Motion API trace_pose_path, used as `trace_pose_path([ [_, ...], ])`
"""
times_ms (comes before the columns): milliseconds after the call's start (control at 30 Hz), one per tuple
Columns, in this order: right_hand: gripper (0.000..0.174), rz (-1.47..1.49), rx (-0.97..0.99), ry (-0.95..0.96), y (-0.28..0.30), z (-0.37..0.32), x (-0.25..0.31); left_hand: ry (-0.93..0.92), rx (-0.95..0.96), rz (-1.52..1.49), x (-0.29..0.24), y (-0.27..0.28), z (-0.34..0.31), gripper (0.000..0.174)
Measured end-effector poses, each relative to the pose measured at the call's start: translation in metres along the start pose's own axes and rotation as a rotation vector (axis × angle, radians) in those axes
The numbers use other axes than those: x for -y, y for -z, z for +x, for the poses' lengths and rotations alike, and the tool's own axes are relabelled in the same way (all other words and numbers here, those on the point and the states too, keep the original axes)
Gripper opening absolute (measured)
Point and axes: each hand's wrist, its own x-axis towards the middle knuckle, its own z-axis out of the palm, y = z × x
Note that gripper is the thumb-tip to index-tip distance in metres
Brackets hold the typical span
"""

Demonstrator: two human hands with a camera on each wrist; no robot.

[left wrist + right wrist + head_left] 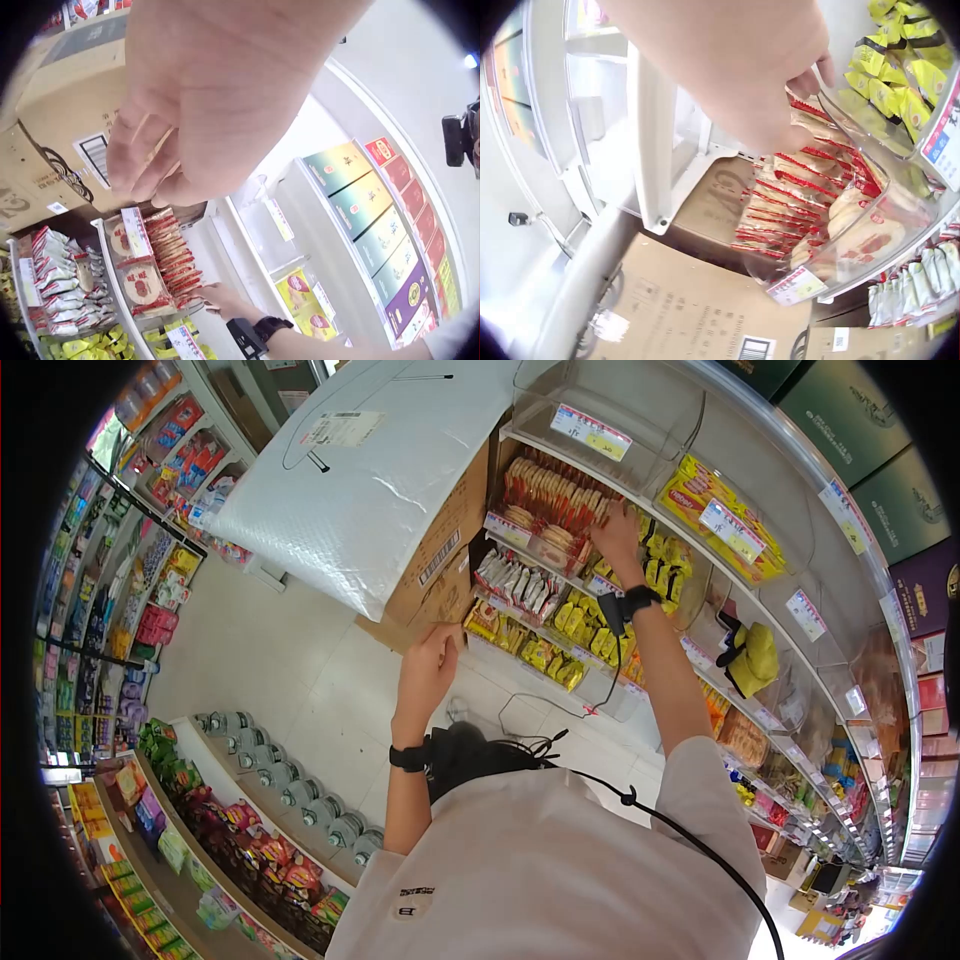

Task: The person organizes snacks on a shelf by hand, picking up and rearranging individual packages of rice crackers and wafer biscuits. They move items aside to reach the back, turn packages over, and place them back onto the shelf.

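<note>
My right hand (618, 538) reaches into a clear shelf bin, at the end of a row of red-trimmed cracker packs (560, 488). In the left wrist view the right hand (229, 301) has its fingers extended against the last packs (174, 255). The right wrist view shows the hand (742, 82) over the packs (795, 187) by the bin's clear wall; its fingertips are partly hidden. My left hand (428, 668) hangs beside the cardboard box (432, 575), fingers loosely bent, holding nothing. Its palm (225, 97) fills the top of the left wrist view.
A silver padded sheet (370, 480) covers the boxes on the left. Bins of white packs (518, 582) and yellow packs (580, 622) sit beside and below the crackers. Yellow bags (715, 510) lie on the shelf above. A cable (545, 697) hangs across the front.
</note>
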Motion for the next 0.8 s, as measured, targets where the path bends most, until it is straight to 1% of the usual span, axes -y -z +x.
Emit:
trace_pose_path([
  [33, 0.073, 0.106, 0.036, -0.031, -0.003, -0.005, -0.006, -0.01, -0.006, -0.009, 0.001, 0.004, 0.001, 0.021],
  [67, 0.069, 0.172, -0.027, 0.069, -0.005, -0.011, -0.015, -0.019, -0.008, -0.02, 0.003, 0.007, 0.002, 0.02],
  [100, 0.067, 0.103, -0.082, 0.149, -0.002, -0.022, -0.014, -0.029, -0.009, -0.03, 0.006, 0.011, 0.004, 0.02],
  [167, 0.064, -0.034, -0.195, 0.302, 0.007, -0.048, -0.007, -0.017, 0.06, -0.037, 0.014, 0.015, 0.012, 0.02],
  [200, 0.06, -0.096, -0.196, 0.321, 0.008, -0.057, -0.003, -0.015, 0.092, -0.041, 0.018, 0.016, 0.018, 0.02],
  [300, 0.057, -0.124, -0.04, 0.274, -0.004, -0.062, -0.007, -0.16, 0.108, -0.011, 0.033, 0.018, 0.032, 0.023],
  [400, 0.055, 0.021, 0.04, 0.146, 0.004, -0.065, 0.003, -0.207, 0.101, -0.035, 0.043, 0.016, 0.04, 0.022],
  [500, 0.056, 0.017, -0.162, 0.238, 0.005, -0.075, 0.016, -0.358, 0.114, -0.062, 0.069, 0.01, 0.049, 0.022],
  [600, 0.056, -0.043, -0.156, 0.282, 0.007, -0.08, 0.026, -0.363, 0.138, -0.027, 0.084, 0.008, 0.051, 0.022],
  [700, 0.057, -0.069, -0.213, 0.284, 0.006, -0.075, 0.038, -0.381, 0.161, -0.029, 0.081, 0.015, 0.052, 0.02],
  [800, 0.059, -0.128, -0.177, 0.338, 0.001, -0.07, 0.05, -0.392, 0.169, -0.081, 0.081, 0.016, 0.051, 0.02],
])
